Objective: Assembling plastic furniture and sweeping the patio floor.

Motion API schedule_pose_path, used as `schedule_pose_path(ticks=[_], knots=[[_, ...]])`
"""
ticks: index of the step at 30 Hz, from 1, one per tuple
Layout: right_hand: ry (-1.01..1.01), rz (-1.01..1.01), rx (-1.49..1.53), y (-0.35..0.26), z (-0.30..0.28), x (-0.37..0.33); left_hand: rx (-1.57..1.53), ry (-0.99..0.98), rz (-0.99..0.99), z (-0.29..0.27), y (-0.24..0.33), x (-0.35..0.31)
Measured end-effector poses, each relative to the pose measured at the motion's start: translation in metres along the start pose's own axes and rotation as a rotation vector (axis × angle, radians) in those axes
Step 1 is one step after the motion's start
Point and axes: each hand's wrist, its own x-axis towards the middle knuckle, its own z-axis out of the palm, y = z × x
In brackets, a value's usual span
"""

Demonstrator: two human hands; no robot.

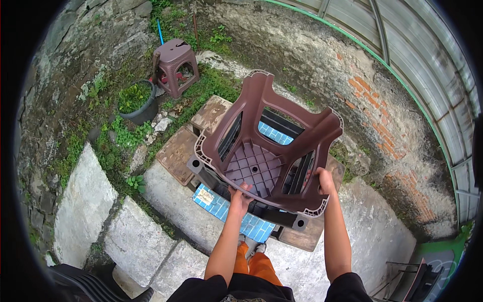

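Second brown stool (175, 65) by potted plant (136, 100) — concrete slabs (85, 201), brick wall (382, 126)

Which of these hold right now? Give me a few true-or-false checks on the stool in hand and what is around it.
1. Both hands grip the brown plastic stool. True: the left hand and the right hand hold its lower side.
2. The stool in hand stands upright on the ground. False: it is lifted and tilted, its ribbed underside facing the camera.
3. A second brown stool stands near the stone wall. True.
4. The dark pot holds no plant. False: green leaves fill it.
5. A blue tiled surface shows below the held stool. True.
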Motion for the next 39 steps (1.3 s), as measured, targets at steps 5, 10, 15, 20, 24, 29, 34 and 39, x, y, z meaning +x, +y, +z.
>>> schedule_pose_path(ticks=[5,10,15,20,24,29,34,39], knots=[[0.033,-0.024,0.006,0.005,-0.008,0.001,-0.179,-0.177,0.01,-0.019,-0.002,-0.008],[-0.03,-0.044,-0.004,0.001,-0.005,0.002,-0.325,0.0,0.072,-0.007,-0.022,0.001],[-0.1,-0.077,0.035,-0.008,-0.016,-0.006,-0.44,0.013,0.193,0.026,-0.032,-0.004],[-0.107,-0.079,0.048,-0.019,-0.032,-0.03,-0.521,0.015,0.203,0.051,-0.028,-0.025],[-0.127,-0.187,0.064,-0.04,-0.04,-0.054,-0.533,-0.055,0.244,0.081,-0.022,-0.043],[-0.178,-0.243,0.131,-0.08,-0.039,-0.094,-0.524,-0.227,0.336,0.127,0.003,-0.066],[-0.311,-0.322,0.188,-0.129,-0.034,-0.153,-0.492,-0.469,0.441,0.177,0.035,-0.087],[-0.348,-0.446,0.213,-0.17,-0.007,-0.182,-0.481,-0.571,0.498,0.208,0.085,-0.107]])
